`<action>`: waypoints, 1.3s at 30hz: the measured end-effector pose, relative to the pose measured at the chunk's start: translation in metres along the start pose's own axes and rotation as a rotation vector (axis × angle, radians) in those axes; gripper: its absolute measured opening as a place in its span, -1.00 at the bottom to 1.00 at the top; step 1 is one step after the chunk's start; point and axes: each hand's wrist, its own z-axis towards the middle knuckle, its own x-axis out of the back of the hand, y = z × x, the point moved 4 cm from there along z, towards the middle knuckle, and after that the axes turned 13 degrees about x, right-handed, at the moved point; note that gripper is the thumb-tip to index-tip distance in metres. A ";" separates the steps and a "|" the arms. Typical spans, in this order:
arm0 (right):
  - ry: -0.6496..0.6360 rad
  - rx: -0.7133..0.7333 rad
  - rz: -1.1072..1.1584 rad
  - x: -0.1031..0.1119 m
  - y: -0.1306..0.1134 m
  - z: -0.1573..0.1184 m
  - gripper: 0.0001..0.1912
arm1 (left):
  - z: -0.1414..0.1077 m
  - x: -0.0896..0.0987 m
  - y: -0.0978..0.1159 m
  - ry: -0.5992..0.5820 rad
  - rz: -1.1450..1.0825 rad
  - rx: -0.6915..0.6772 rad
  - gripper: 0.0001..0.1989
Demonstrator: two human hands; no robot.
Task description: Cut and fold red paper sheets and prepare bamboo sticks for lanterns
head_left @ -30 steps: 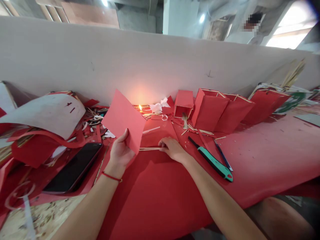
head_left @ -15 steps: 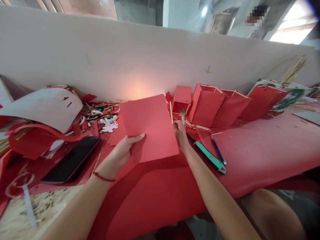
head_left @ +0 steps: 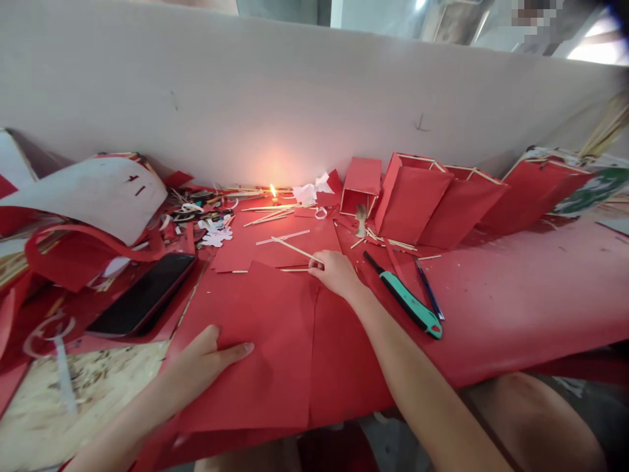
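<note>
My left hand (head_left: 209,357) holds a red paper sheet (head_left: 275,347) by its left side, thumb on top and the other fingers mostly hidden. The sheet is low, near the front edge of the red table. Beyond its far edge, my right hand (head_left: 337,272) pinches a thin wooden stick (head_left: 295,249) that slants up to the left. More red sheets (head_left: 226,252) lie under and behind it, with several loose sticks (head_left: 275,215) on top. A small lit candle (head_left: 274,195) burns near the wall.
To the right are a green-handled cutter (head_left: 410,305), a pen (head_left: 430,292), a brush (head_left: 361,219) and stick-framed red boxes (head_left: 413,203). A phone (head_left: 145,295), paper scraps (head_left: 216,233) and a curled white sheet (head_left: 118,203) lie left. A wall (head_left: 295,98) closes the back.
The red sheet has come down towards me in my left hand, uncovering the candle and loose sticks. My right hand has moved left, and its stick has tipped from upright to a slant.
</note>
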 end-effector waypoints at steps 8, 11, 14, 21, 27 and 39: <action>0.060 -0.090 -0.144 0.011 0.005 -0.004 -0.94 | 0.007 -0.024 0.005 0.151 -0.024 -0.328 -0.11; 0.110 -0.095 -0.147 0.014 0.006 -0.003 -0.91 | 0.003 -0.035 0.008 0.155 -0.017 -0.306 0.05; 0.162 -0.089 -0.138 0.016 0.007 -0.003 -0.90 | -0.002 -0.048 0.014 0.145 0.027 -0.278 0.10; 0.247 -0.028 -0.095 0.018 0.007 -0.004 -0.86 | -0.022 -0.073 0.037 0.170 0.290 -0.258 0.02; 0.318 0.053 -0.002 0.020 0.006 -0.001 -0.64 | -0.038 -0.064 0.042 0.422 0.525 -0.357 -0.19; 0.546 0.057 0.668 0.028 -0.031 -0.022 -0.76 | -0.033 -0.060 0.040 0.366 0.592 -0.544 -0.56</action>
